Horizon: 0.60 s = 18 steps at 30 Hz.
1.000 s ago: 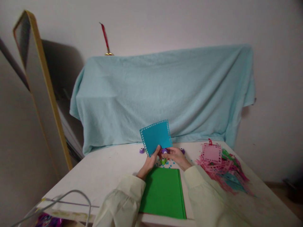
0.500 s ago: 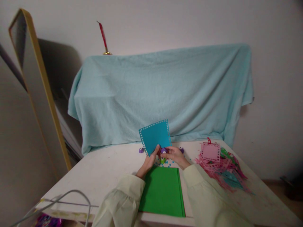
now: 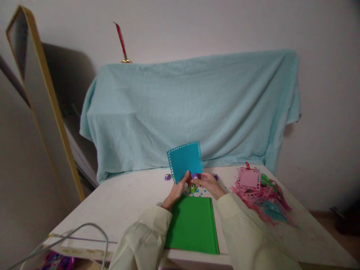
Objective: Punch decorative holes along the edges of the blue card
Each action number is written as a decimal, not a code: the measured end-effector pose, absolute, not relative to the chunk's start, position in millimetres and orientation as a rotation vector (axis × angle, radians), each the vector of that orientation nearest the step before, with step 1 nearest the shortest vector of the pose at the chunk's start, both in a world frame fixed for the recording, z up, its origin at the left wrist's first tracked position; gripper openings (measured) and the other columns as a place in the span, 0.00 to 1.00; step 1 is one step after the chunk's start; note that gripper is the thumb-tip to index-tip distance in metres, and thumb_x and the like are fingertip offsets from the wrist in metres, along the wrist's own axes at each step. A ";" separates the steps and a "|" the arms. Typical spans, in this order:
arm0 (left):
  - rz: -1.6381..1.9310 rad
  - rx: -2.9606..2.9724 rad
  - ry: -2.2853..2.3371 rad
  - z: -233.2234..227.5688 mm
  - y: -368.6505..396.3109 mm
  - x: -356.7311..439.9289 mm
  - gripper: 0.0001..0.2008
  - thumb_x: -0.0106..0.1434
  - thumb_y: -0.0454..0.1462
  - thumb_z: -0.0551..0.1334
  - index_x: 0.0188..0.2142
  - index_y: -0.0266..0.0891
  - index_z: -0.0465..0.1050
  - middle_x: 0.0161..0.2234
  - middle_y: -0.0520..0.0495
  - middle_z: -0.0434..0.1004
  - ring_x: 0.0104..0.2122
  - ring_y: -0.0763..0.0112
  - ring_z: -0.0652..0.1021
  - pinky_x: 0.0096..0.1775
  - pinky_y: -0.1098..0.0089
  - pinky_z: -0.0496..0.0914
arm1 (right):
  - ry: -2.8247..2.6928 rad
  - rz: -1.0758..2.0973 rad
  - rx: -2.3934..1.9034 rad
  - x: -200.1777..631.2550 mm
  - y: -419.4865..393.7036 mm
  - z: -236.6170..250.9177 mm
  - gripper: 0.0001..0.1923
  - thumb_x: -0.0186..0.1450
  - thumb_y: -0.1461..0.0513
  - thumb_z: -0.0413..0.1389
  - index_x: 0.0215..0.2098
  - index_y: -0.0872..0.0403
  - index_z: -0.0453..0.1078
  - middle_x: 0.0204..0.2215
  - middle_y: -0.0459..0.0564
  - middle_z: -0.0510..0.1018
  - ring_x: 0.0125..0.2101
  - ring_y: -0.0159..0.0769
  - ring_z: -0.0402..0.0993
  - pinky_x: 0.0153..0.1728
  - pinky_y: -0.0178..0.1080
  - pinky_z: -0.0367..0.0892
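Note:
My left hand (image 3: 178,186) pinches the lower edge of a square of blue paper (image 3: 185,161), held up and tilted above the table. Small punched holes line its left, top and right edges. In my right hand (image 3: 207,181) is a small purple paper punch (image 3: 194,176) with an eye on it, at the paper's lower right corner. Just below the hands stands a green punch (image 3: 192,188) with eyes, among scattered blue paper bits (image 3: 201,192). Another purple punch (image 3: 167,177) sits to the left, and one more (image 3: 215,176) is partly hidden behind my right hand.
A green book or folder (image 3: 194,225) lies between my forearms on the white table (image 3: 120,202). To the right, a punched pink paper square (image 3: 249,178) rests on a heap of shredded paper (image 3: 270,202). A grey cable (image 3: 95,225) loops at front left; a light blue cloth (image 3: 191,108) hangs behind.
The blue paper has turned slightly, its left corner shifting a little right and up. Both hands keep their hold. The whole view has shifted slightly.

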<state>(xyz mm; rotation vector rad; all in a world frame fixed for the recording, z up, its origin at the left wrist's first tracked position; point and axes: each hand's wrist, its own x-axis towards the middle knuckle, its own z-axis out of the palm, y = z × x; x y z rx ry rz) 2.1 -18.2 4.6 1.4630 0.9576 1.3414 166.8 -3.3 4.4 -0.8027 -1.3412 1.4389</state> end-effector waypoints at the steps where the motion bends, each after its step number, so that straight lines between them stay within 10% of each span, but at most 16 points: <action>1: 1.347 1.505 0.944 6.1 -19.1 2.8 0.25 0.64 0.53 0.54 0.19 0.38 0.67 0.22 0.48 0.69 0.26 0.69 0.70 0.39 0.67 0.64 | -1.334 1.432 -0.801 167.1 -3.4 4.7 0.19 0.45 0.57 0.69 0.33 0.57 0.74 0.24 0.45 0.75 0.21 0.28 0.64 0.21 0.32 0.55; 18: 1.321 1.599 0.915 18.3 -26.6 2.3 0.25 0.67 0.51 0.52 0.21 0.37 0.69 0.22 0.47 0.72 0.26 0.68 0.72 0.40 0.66 0.65 | -1.205 1.566 -0.591 165.1 -18.5 20.6 0.12 0.54 0.58 0.66 0.32 0.56 0.72 0.27 0.47 0.75 0.25 0.29 0.66 0.27 0.34 0.59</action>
